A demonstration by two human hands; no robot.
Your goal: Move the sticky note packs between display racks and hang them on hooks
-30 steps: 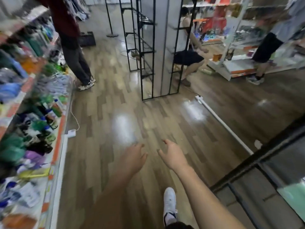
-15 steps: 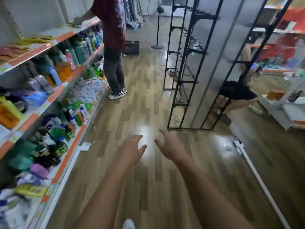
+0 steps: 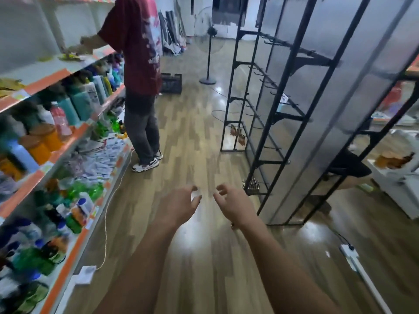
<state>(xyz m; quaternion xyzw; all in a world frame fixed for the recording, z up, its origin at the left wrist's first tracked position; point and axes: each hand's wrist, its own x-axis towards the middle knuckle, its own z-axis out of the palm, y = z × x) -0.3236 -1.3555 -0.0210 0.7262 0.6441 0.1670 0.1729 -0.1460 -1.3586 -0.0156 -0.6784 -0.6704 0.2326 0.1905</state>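
Hands first: our left hand (image 3: 179, 206) and right hand (image 3: 235, 206) hover side by side over the wooden floor (image 3: 199, 141), fingers loosely curled and holding nothing, so we judge we are walking between racks to fetch a load. Sticky note packs are hard to make out; a few small orange packets (image 3: 237, 134) hang near the lower left corner of the black display rack (image 3: 283, 114), and they may be the packs, though blur keeps us from being sure. Most of the rack's hooks (image 3: 267, 83) look bare, which suits a rack waiting to be filled. Along our left, the orange-edged shelf (image 3: 68, 137) carries bottles, and a person in a red shirt (image 3: 140, 53) reaches onto its top level.

Compared with half a second ago, our view has lifted and swung forward: the rack now fills more of the right side, our shoe has dropped out of the bottom edge, and both hands' fingers have curled in slightly from a flatter spread.
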